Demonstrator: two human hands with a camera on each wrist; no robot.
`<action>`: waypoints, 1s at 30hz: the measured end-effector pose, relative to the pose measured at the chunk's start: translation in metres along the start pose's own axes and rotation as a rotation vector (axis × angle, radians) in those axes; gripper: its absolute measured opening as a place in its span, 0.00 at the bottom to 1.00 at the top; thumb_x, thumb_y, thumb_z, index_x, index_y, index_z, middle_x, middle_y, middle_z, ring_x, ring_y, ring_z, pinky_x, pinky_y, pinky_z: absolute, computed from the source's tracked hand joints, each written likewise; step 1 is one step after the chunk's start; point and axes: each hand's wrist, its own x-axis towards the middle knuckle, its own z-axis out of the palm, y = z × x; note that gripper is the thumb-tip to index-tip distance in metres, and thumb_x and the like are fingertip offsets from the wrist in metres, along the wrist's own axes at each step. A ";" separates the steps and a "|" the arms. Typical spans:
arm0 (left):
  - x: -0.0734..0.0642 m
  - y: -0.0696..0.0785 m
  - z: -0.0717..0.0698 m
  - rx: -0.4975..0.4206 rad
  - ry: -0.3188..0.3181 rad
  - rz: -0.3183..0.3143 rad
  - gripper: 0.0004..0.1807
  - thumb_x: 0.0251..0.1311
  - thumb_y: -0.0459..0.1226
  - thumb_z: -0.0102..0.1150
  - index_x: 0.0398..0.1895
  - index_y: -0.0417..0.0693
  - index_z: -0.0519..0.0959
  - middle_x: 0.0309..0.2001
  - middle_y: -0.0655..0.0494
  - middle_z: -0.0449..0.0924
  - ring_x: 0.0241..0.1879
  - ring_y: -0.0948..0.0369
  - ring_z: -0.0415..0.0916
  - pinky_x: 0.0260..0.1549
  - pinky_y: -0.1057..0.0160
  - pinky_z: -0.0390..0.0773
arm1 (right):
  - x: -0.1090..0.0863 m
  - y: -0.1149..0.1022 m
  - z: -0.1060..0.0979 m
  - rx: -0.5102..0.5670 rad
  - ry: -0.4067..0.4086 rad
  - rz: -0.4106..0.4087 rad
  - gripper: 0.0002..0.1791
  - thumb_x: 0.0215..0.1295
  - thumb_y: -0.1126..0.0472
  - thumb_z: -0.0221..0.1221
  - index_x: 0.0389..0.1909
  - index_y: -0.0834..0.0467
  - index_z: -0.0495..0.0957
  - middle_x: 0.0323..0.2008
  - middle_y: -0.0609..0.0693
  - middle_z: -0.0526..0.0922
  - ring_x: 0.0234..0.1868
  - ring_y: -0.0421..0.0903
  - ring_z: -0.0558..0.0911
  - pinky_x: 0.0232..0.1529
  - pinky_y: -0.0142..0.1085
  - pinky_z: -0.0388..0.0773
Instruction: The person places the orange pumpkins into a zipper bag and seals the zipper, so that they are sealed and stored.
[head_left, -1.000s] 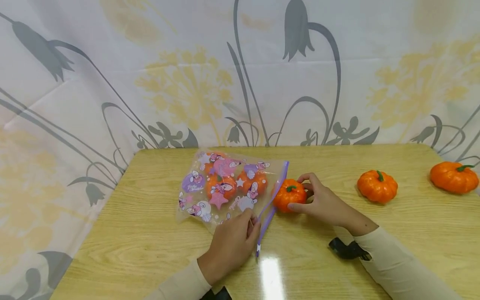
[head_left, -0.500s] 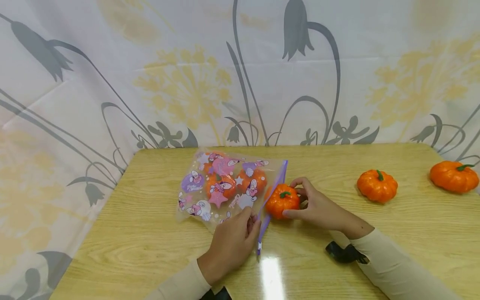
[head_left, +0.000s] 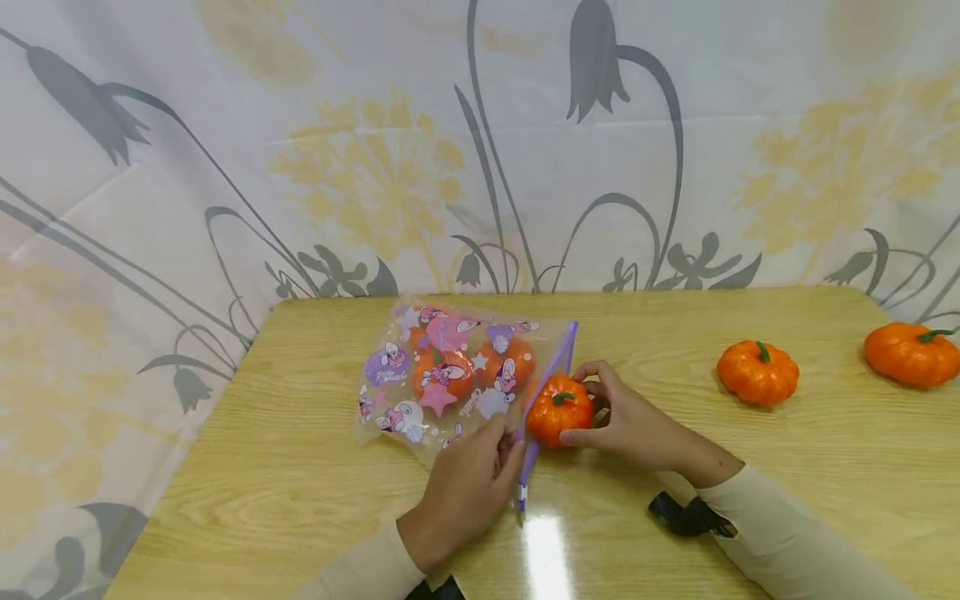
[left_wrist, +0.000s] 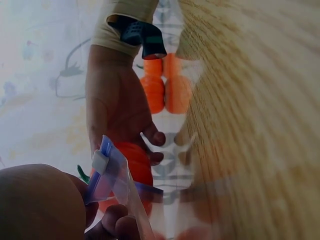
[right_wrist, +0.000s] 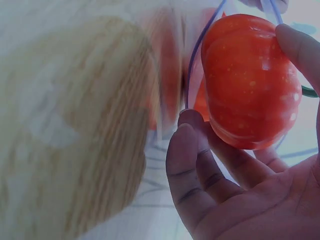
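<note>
A clear zip bag (head_left: 491, 408) printed with pink and purple cartoon figures lies on the table, several orange pumpkins showing through it. My left hand (head_left: 468, 479) pinches the near edge of its mouth, close to the white slider (left_wrist: 100, 162) on the purple zip. My right hand (head_left: 633, 425) grips a small orange pumpkin (head_left: 558, 412) with a green stem, thumb on the near side and fingers behind. That pumpkin's left side is at the bag's mouth, overlapping the purple zip. In the right wrist view, the fingertips (right_wrist: 187, 120) lie right beside the zip line.
Two more pumpkins sit on the wooden table (head_left: 300, 500) to the right: one pumpkin (head_left: 757, 373) mid-right, another pumpkin (head_left: 911, 356) near the right edge. A flower-print cloth (head_left: 510, 167) hangs behind the table and along its left side.
My right hand has moved left and slightly nearer with the pumpkin, bringing it up to the bag's mouth. My left hand has stayed nearly still on the bag's edge.
</note>
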 end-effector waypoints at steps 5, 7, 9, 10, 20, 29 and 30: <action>0.000 0.001 -0.001 -0.003 0.006 -0.003 0.05 0.69 0.42 0.57 0.36 0.52 0.73 0.23 0.68 0.68 0.20 0.73 0.60 0.18 0.75 0.64 | 0.001 0.000 0.003 0.016 0.005 -0.022 0.38 0.59 0.54 0.71 0.61 0.59 0.57 0.58 0.65 0.78 0.46 0.48 0.82 0.45 0.37 0.81; 0.001 0.000 -0.001 -0.004 0.007 -0.002 0.05 0.69 0.42 0.57 0.37 0.52 0.73 0.23 0.68 0.68 0.21 0.72 0.60 0.19 0.75 0.64 | 0.001 -0.001 0.004 0.003 0.017 -0.036 0.38 0.59 0.53 0.71 0.61 0.59 0.59 0.57 0.63 0.78 0.47 0.48 0.81 0.46 0.36 0.81; 0.000 0.000 -0.001 -0.006 0.005 -0.002 0.05 0.69 0.42 0.57 0.37 0.53 0.73 0.24 0.68 0.68 0.21 0.72 0.61 0.19 0.75 0.65 | 0.001 -0.001 0.005 -0.014 0.024 -0.045 0.38 0.58 0.53 0.71 0.62 0.60 0.61 0.56 0.61 0.77 0.47 0.47 0.81 0.46 0.35 0.81; 0.000 0.000 0.000 -0.008 0.003 -0.004 0.05 0.69 0.42 0.57 0.38 0.53 0.73 0.24 0.68 0.68 0.21 0.72 0.61 0.19 0.75 0.65 | 0.001 -0.001 0.006 -0.020 0.023 -0.048 0.38 0.58 0.53 0.71 0.62 0.60 0.62 0.55 0.60 0.77 0.47 0.47 0.81 0.46 0.35 0.81; 0.000 0.000 0.000 -0.019 -0.014 -0.012 0.05 0.69 0.42 0.57 0.38 0.53 0.73 0.24 0.68 0.68 0.21 0.72 0.61 0.19 0.74 0.65 | 0.000 -0.002 0.009 -0.048 0.007 -0.075 0.38 0.61 0.53 0.70 0.67 0.60 0.65 0.54 0.59 0.77 0.44 0.45 0.81 0.45 0.33 0.82; -0.001 0.001 -0.001 -0.022 -0.035 -0.025 0.05 0.69 0.42 0.58 0.37 0.54 0.73 0.23 0.68 0.67 0.20 0.72 0.60 0.19 0.74 0.64 | -0.001 -0.002 0.013 -0.052 0.006 -0.063 0.39 0.62 0.53 0.69 0.69 0.61 0.64 0.54 0.58 0.79 0.44 0.45 0.81 0.45 0.32 0.82; -0.001 0.001 -0.001 -0.022 -0.037 -0.023 0.05 0.69 0.42 0.58 0.37 0.54 0.73 0.23 0.69 0.67 0.20 0.72 0.60 0.19 0.74 0.64 | -0.001 -0.002 0.013 -0.052 0.009 -0.060 0.39 0.61 0.53 0.69 0.69 0.61 0.64 0.54 0.58 0.79 0.44 0.45 0.82 0.45 0.32 0.82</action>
